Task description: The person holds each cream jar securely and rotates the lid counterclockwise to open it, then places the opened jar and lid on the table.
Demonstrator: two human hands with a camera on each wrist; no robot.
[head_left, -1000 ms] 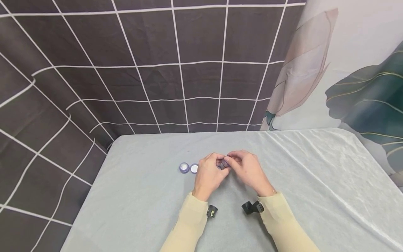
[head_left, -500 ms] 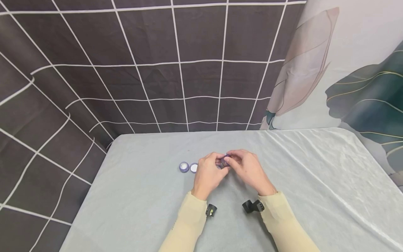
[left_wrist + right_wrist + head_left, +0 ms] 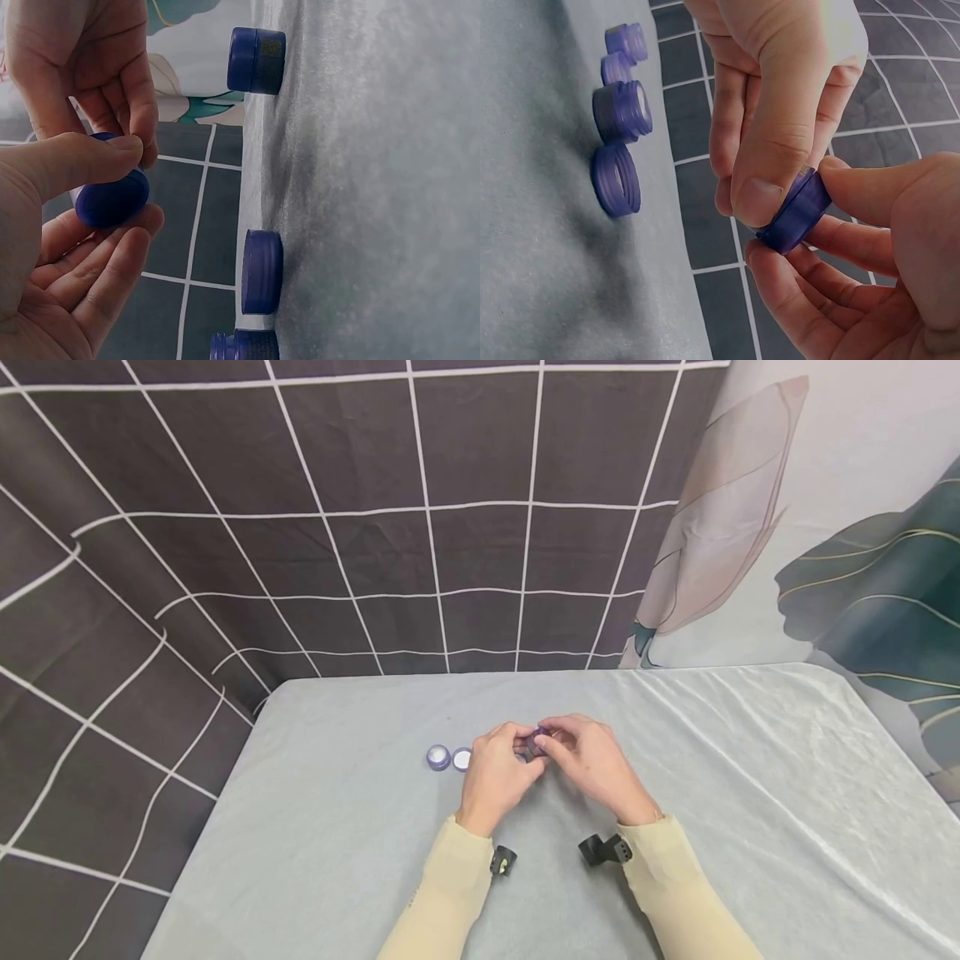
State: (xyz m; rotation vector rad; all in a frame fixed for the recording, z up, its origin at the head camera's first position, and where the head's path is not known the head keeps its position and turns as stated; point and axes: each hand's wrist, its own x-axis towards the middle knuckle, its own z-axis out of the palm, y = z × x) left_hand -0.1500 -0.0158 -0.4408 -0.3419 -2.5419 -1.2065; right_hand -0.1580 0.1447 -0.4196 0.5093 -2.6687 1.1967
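Between both hands, just above the cloth, is a small round purple cosmetic jar [image 3: 535, 743]. My left hand [image 3: 497, 777] pinches it, its thumb lying across the side in the right wrist view. From the other side, my right hand [image 3: 598, 764] holds the same jar [image 3: 799, 217] between thumb and curled fingers. A smooth blue round face of the jar [image 3: 112, 201] shows in the left wrist view. Whether it has a lid fully on cannot be told.
On the grey-white cloth [image 3: 337, 835], left of my hands, sit a purple jar [image 3: 438, 758] and a round purple lid [image 3: 462, 760]. The right wrist view also shows a threaded jar [image 3: 622, 112] and a ring-like lid [image 3: 616, 180]. A dark gridded curtain [image 3: 480, 552] hangs behind.
Both hands stay in nearly the same spot around the jar. The jar seems to turn slightly between the fingers; the pieces on the cloth stay put.
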